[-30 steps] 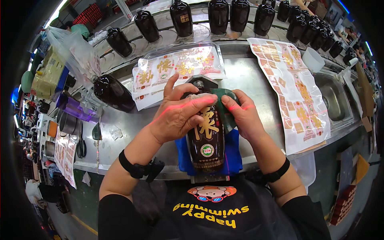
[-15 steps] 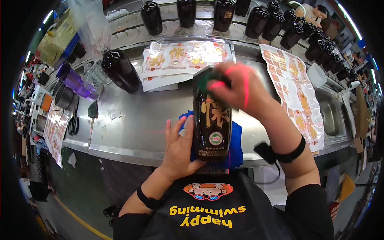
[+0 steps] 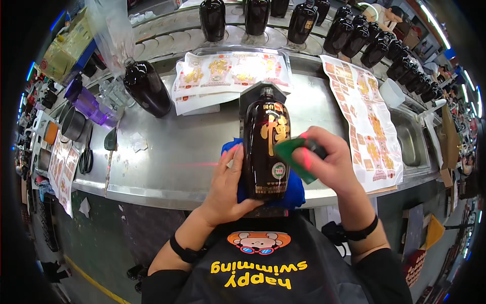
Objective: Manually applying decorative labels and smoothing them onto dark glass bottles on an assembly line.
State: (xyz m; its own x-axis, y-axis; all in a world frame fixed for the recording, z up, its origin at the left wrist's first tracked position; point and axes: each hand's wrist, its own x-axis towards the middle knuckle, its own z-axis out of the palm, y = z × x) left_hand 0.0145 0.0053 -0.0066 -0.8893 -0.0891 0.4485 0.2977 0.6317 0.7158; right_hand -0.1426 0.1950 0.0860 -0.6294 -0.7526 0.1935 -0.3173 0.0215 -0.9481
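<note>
A dark glossy bottle [image 3: 257, 152] with gold lettering and a small round green-and-white mark leans in a dark angular stand [image 3: 246, 101], its neck pointing away from me. My left hand [image 3: 225, 185] grips the bottle's left side, fingers along the glass and thumb by its base. At the bottle's right side, my right hand [image 3: 330, 161] is closed around the handle of a green scraper [image 3: 297, 158]. The blade's tip is at the lettering; whether it touches the glass I cannot tell. Beneath the bottle, a blue cloth [image 3: 296, 192] is bunched on the metal bench.
Decal sheets [image 3: 202, 83] lie behind the bottle, and another long sheet [image 3: 367, 111] lies right, before a sink [image 3: 411, 144]. Another dark bottle [image 3: 147, 88] tilts at left near a purple cup [image 3: 91, 106]. A conveyor [image 3: 174, 33] carries several bottles; a person [image 3: 387, 17] is beyond.
My right hand has moved with the scraper from the bottle's neck down toward its lower right side. This uncovers the neck and upper lettering. My left hand stays on the bottle.
</note>
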